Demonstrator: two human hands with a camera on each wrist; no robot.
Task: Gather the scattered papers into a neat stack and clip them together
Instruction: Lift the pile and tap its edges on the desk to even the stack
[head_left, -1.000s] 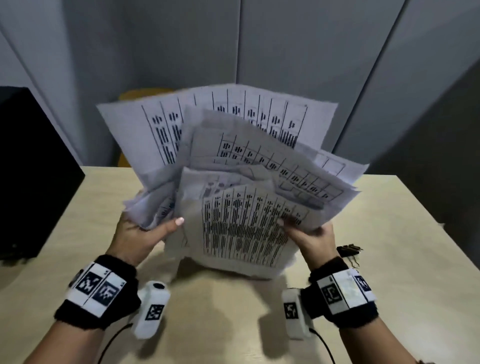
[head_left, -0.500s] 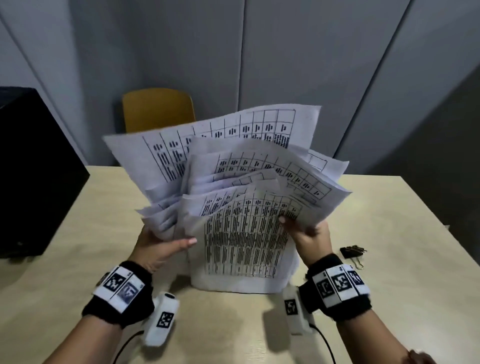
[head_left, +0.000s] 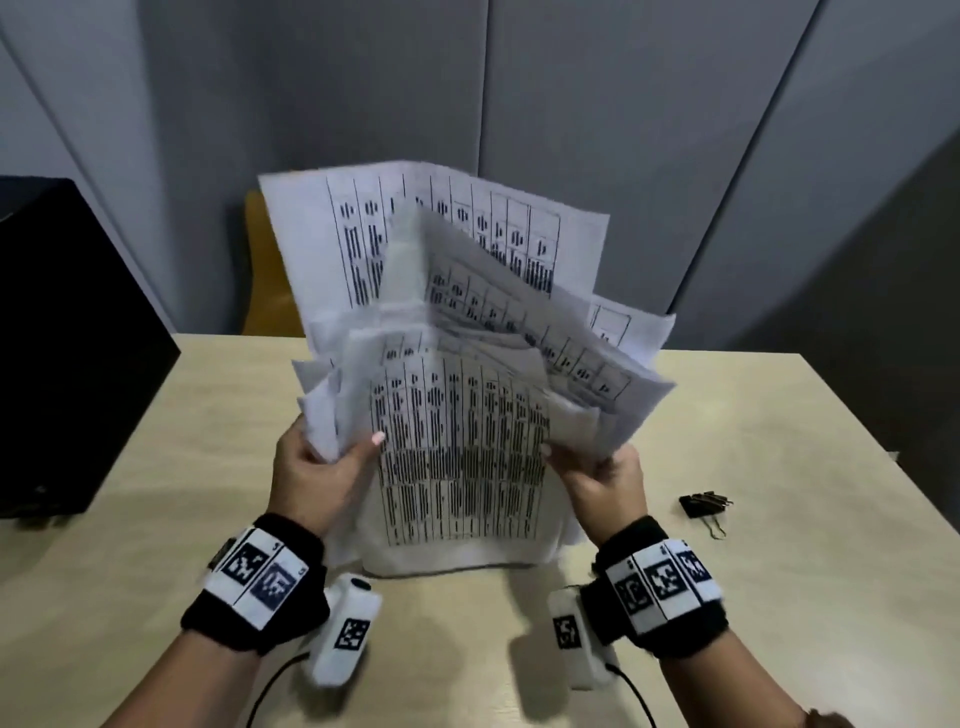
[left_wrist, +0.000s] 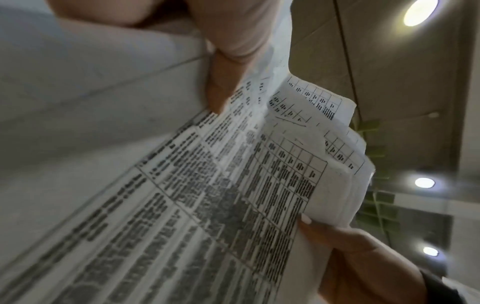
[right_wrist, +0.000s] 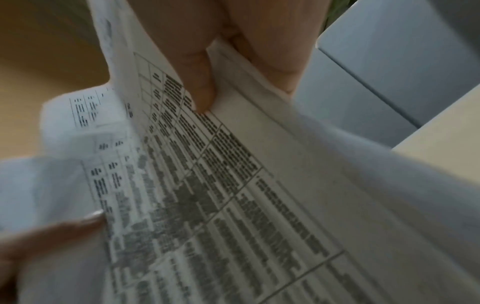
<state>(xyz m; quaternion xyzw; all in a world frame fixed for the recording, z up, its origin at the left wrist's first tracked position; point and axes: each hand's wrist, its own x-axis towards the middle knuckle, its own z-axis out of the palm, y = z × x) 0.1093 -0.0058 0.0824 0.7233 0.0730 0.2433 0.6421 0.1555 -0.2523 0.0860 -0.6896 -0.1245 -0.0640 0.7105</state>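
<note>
From the head view I have the papers (head_left: 462, 405) stood on edge on the worktop (head_left: 779, 597), fanned badly out of line, corners sticking out at the top and right. My left hand (head_left: 317, 483) grips the left edge with its thumb over the front sheet, my right hand (head_left: 605, 480) grips the right edge the same way. The binder clip (head_left: 704, 505) lies on the worktop just beside my right wrist, untouched. If I tap the sheets down this skewed, I judge the tall back sheets will buckle rather than settle.

In the left wrist view the papers (left_wrist: 233, 195) splay apart into loose layers; a slack grip here could let an inner sheet slide out.

In the right wrist view my fingers (right_wrist: 200, 82) pinch only a few front sheets of the papers (right_wrist: 233, 205), so I expect those behind could slip free. Blur hides the rest.
</note>
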